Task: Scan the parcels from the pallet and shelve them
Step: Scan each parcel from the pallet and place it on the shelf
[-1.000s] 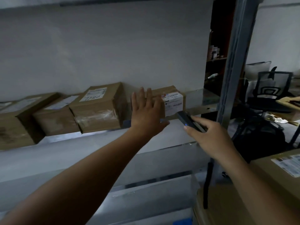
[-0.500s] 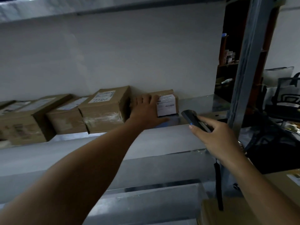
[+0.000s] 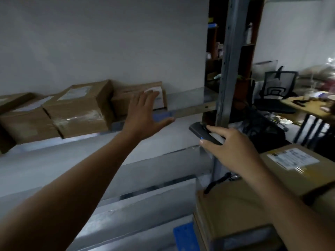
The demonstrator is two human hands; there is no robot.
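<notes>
A small brown parcel [image 3: 126, 98] with a white label lies at the back of the grey metal shelf [image 3: 54, 160], rightmost in a row of parcels. My left hand [image 3: 143, 115] is spread flat with straight fingers in front of it; whether it touches the parcel I cannot tell. My right hand [image 3: 233, 149] grips a black handheld scanner [image 3: 203, 134] with a blue button, held level by the shelf's right end. Its wrist strap [image 3: 215, 182] dangles below. More labelled parcels [image 3: 290, 163] are stacked at lower right.
A larger taped box [image 3: 81, 109] and further boxes [image 3: 25, 120] line the shelf to the left. A grey steel upright [image 3: 230, 60] stands at the shelf's right end. Behind it are an office chair [image 3: 277, 95] and a desk [image 3: 308, 105]. A blue pallet corner [image 3: 183, 236] shows below.
My left hand has drawn back from the small parcel, fingers now spread. The view has swung right and down, bringing the stacked parcels into sight. The scanner stays in my right hand.
</notes>
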